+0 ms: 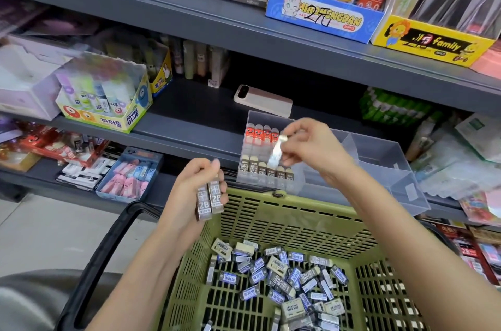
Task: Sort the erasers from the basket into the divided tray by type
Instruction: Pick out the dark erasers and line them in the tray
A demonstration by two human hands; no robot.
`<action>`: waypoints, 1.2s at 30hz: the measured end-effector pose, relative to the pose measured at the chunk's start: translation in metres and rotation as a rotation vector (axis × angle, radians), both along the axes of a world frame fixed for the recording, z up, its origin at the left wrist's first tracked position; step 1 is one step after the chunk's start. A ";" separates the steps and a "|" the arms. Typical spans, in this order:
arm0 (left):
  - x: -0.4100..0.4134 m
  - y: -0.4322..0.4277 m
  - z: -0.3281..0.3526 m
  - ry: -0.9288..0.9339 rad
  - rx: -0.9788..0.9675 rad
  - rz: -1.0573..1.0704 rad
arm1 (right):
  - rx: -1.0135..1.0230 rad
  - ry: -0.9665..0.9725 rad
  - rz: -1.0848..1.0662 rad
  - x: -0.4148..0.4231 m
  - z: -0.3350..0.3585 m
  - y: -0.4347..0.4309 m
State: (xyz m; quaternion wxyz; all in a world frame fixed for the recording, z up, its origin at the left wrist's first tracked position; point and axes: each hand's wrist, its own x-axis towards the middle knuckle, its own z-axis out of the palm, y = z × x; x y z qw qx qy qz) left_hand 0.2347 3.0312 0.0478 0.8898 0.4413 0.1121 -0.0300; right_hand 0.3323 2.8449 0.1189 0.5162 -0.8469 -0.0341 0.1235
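A green plastic basket (pixel 284 218) in front of me holds several loose erasers (pixel 287 276) in grey, blue and cream sleeves. Behind it, on the shelf edge, stands a clear divided tray (pixel 379 165). Its left compartments hold a row of orange-sleeved erasers (pixel 261 135) at the back and a row of brown-sleeved erasers (pixel 265 169) at the front. My left hand (pixel 195 184) grips two brown 2B erasers (pixel 210 200) above the basket's far left rim. My right hand (pixel 311 147) pinches one silvery-looking eraser (pixel 277 151), blurred, over the brown row.
A white phone (pixel 263 100) lies on the grey shelf behind the tray. A glue-stick box (pixel 108 97) stands to the left, a box of pink and blue erasers (pixel 130 176) on the lower shelf. The basket's black handle (pixel 108 244) hangs at left. Packaged goods crowd the right.
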 end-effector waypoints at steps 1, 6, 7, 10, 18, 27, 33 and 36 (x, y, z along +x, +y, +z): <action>0.001 0.001 0.000 0.007 -0.068 0.010 | -0.127 0.006 0.027 0.002 -0.005 -0.001; 0.005 0.000 0.001 0.112 -0.297 0.076 | -0.265 0.052 0.098 0.005 -0.020 0.009; 0.005 0.000 0.003 0.132 -0.331 0.093 | -0.273 0.061 0.106 0.006 -0.021 0.012; 0.006 -0.001 0.004 0.145 -0.437 0.147 | -0.357 0.038 0.140 0.008 -0.025 0.019; 0.009 -0.003 0.003 0.053 -0.366 0.172 | -0.646 -0.321 0.184 -0.005 -0.027 0.027; 0.004 -0.005 0.006 -0.042 -0.329 0.076 | 0.080 -0.020 0.373 -0.050 -0.010 0.055; 0.002 -0.009 0.008 -0.056 -0.338 -0.002 | 0.170 0.082 0.415 -0.046 -0.005 0.043; 0.001 -0.011 0.009 -0.034 -0.437 -0.002 | 0.267 0.079 0.217 -0.028 0.009 0.019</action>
